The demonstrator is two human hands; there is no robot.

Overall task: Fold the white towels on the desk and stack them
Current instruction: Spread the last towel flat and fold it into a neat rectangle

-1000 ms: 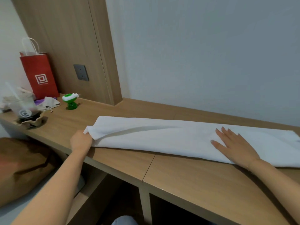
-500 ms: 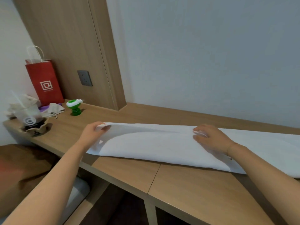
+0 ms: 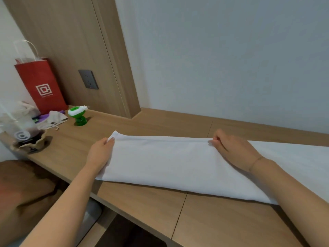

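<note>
Lengthwise fold looks done: left hand (image 3: 99, 154) and right hand (image 3: 233, 150) both pinch the towel (image 3: 169, 163)'s far edge; next probably folding end-to-end.

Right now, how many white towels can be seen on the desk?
1. A single white towel lies lengthwise on the desk, both hands pinching its far edge: left hand, right hand. It runs past the frame's right side, so others may be hidden.

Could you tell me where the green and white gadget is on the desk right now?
The green and white gadget stands far left on the desk, beside the red paper bag.
</note>
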